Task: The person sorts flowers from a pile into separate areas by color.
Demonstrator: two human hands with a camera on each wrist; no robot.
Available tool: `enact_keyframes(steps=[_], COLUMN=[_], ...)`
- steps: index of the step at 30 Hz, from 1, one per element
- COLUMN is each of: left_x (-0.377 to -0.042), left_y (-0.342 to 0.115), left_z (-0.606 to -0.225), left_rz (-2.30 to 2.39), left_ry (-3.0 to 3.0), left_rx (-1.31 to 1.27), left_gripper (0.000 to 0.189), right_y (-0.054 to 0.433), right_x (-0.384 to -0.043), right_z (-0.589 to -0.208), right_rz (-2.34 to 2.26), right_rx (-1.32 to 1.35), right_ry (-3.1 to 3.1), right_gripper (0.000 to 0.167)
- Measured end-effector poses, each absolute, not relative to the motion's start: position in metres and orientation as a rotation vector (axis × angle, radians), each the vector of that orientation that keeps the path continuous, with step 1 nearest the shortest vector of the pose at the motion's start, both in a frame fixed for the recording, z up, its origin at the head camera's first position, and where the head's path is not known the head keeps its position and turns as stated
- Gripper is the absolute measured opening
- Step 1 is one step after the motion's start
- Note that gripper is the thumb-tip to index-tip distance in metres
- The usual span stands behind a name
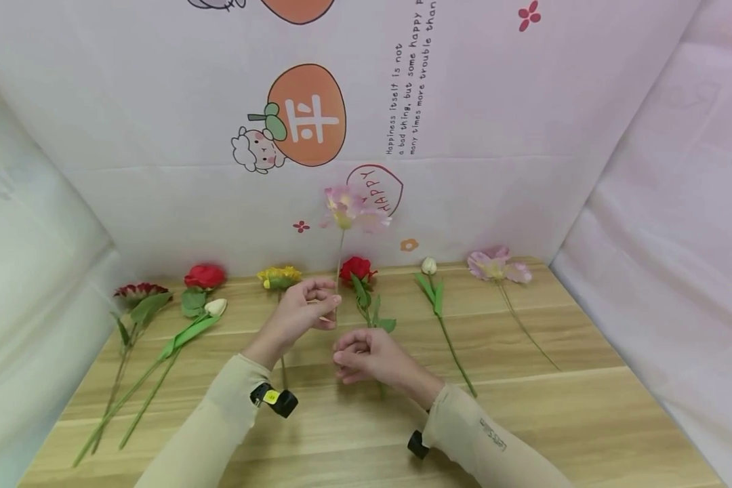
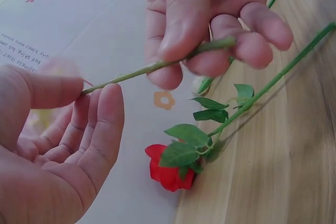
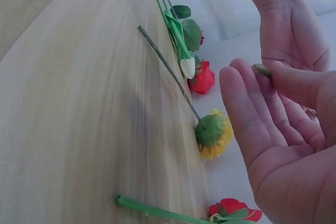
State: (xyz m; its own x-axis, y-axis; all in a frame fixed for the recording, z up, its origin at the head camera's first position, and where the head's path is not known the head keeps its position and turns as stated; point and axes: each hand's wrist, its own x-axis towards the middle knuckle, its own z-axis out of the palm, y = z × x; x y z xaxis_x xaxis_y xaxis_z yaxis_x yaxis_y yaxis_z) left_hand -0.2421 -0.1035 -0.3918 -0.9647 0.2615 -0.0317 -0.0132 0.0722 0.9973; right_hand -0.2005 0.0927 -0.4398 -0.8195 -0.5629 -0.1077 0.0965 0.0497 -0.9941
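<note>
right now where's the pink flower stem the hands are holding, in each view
Head: the pink flower stands upright at centre, its stem pinched by the left hand, with the right hand just below.
Left wrist: the stem runs across the upper middle, between both hands.
Right wrist: only the stem's end shows, upper right.
Shared landmark: the red rose lying on the table.

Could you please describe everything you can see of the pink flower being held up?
The pink flower has pale pink petals with a yellowish centre, blurred, on a thin green stem; it looks artificial. It stands nearly upright above the table. The left hand pinches the stem, and the right hand grips its lower end.
</note>
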Motion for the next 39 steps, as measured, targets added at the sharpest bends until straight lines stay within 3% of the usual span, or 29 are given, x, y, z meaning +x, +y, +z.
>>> enact_keyframes(steps=[19,34,39], left_x=[-0.242,-0.239,-0.237], left_y=[-0.1,-0.095,-0.092], left_z=[-0.397,-0.397,-0.396], left_rz=[2.053,2.02,1.98], left_ry=[2.12,2.158,2.202], left_rx=[0.266,0.306,0.323], left_gripper=[0.026,0.024,0.027], right_y=[0.099,0.105,0.108], right_x=[-0.202,-0.202,-0.202], right_z=[-0.446,-0.445,-0.443], right_rz=[-1.83,-1.82,-1.792], right_rx=[-0.472,-0.509,-0.547], right_ry=[2.021,2.092,2.13], right_gripper=[0.021,0.036,0.032])
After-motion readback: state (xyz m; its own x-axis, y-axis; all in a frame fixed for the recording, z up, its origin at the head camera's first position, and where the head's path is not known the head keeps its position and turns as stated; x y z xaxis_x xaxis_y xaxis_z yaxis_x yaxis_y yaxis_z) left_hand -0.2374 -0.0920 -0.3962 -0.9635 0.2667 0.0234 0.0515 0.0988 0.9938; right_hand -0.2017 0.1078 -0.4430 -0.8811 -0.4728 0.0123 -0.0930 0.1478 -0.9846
